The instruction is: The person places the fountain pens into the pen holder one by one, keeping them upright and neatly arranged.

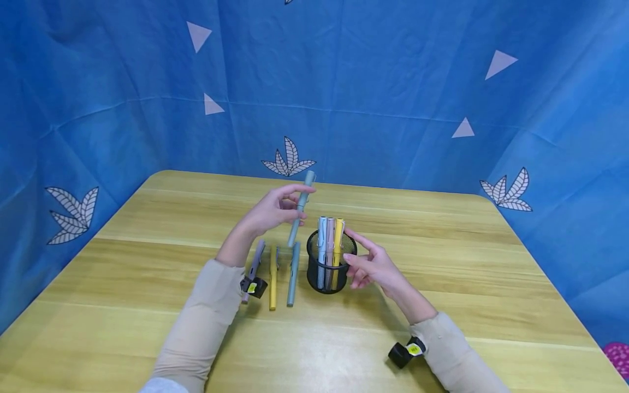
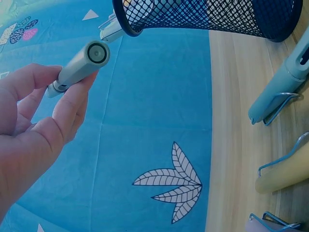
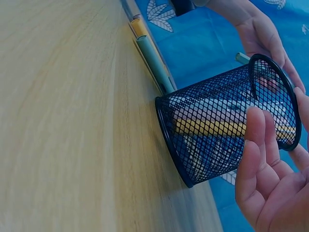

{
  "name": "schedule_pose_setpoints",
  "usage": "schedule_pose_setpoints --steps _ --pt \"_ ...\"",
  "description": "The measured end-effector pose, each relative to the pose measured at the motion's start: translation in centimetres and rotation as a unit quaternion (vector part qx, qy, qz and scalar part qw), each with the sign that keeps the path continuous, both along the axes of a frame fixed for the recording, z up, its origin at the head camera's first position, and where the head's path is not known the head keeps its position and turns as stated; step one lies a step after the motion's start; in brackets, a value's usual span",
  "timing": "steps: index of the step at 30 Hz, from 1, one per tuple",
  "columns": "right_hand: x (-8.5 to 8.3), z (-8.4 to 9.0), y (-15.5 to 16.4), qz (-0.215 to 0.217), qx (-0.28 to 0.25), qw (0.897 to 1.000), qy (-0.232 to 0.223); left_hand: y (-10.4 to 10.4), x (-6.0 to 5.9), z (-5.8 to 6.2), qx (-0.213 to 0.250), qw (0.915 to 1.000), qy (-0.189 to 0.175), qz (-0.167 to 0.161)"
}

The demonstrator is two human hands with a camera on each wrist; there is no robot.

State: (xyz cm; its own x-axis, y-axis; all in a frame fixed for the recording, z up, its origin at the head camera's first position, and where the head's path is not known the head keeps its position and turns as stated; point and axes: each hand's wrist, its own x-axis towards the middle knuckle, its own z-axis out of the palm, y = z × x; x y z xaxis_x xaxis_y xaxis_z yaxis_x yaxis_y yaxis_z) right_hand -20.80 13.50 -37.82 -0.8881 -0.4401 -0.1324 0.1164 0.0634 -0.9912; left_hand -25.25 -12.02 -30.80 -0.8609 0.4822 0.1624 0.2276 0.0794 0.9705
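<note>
At the middle of a pale wooden worktop (image 1: 442, 256), ringed by a blue cloth backdrop with leaf prints (image 1: 393, 82), stands a round black wire-mesh pen cup (image 1: 328, 270), upright, with three capped pens inside: a pale blue one (image 1: 321, 240), a pink one (image 1: 330, 240) and a yellow one (image 1: 338, 240), caps upward so they lean against the rim. The person's right hand (image 1: 371, 265) rests beside the cup's right wall, fingers (image 3: 256, 145) straight and relaxed against the mesh, seemingly to steady it; it grips nothing. The left hand (image 1: 267, 213) is raised above and just left of the cup, its thumb and fingertips pinching a grey-green capped pen (image 1: 301, 210) near its middle, held steeply tilted with the lower end toward the cup. Left of the cup, three more pens lie side by side, flat on the wood: a mauve one (image 1: 255, 262), a yellow one (image 1: 273, 278) and a grey-blue one (image 1: 294, 273), near the left wrist
</note>
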Motion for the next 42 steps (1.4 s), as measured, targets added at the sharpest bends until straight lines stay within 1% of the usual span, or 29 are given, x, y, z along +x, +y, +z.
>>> schedule_pose_setpoints --steps 7,14,18,21,25,29,34,38,42 --pt "0.1 0.1 0.1 -0.001 0.001 1.0 0.0 0.6 -0.2 0.1 -0.005 0.9999 0.005 0.01" --pt "0.1 0.1 0.1 0.0 0.0 1.0 0.0 1.3 -0.2 0.2 -0.006 0.9997 0.02 0.014" --pt "0.1 0.0 0.0 0.0 0.0 1.0 -0.001 1.8 -0.3 0.2 -0.004 0.9992 0.023 0.032" --pt "0.1 0.0 0.0 -0.002 0.0 1.0 -0.001 2.0 -0.4 0.1 -0.014 0.9984 0.029 0.046" --pt "0.1 0.1 0.0 -0.001 0.0 1.0 -0.001 2.2 -0.4 0.1 -0.02 0.9979 0.033 0.052" --pt "0.1 0.2 0.0 0.0 0.001 1.0 -0.002 2.4 -0.4 0.3 -0.007 0.9981 0.031 0.053" --pt "0.0 0.3 0.1 -0.001 0.003 1.0 -0.003 2.7 -0.4 0.6 0.01 0.9973 0.025 0.069" --pt "0.1 0.3 0.1 0.0 0.002 1.0 -0.003 3.2 -0.4 0.5 0.035 0.9958 0.019 0.083" --pt "0.1 0.3 0.1 0.003 0.001 1.0 -0.002 3.5 -0.3 0.3 0.05 0.9954 0.003 0.082"
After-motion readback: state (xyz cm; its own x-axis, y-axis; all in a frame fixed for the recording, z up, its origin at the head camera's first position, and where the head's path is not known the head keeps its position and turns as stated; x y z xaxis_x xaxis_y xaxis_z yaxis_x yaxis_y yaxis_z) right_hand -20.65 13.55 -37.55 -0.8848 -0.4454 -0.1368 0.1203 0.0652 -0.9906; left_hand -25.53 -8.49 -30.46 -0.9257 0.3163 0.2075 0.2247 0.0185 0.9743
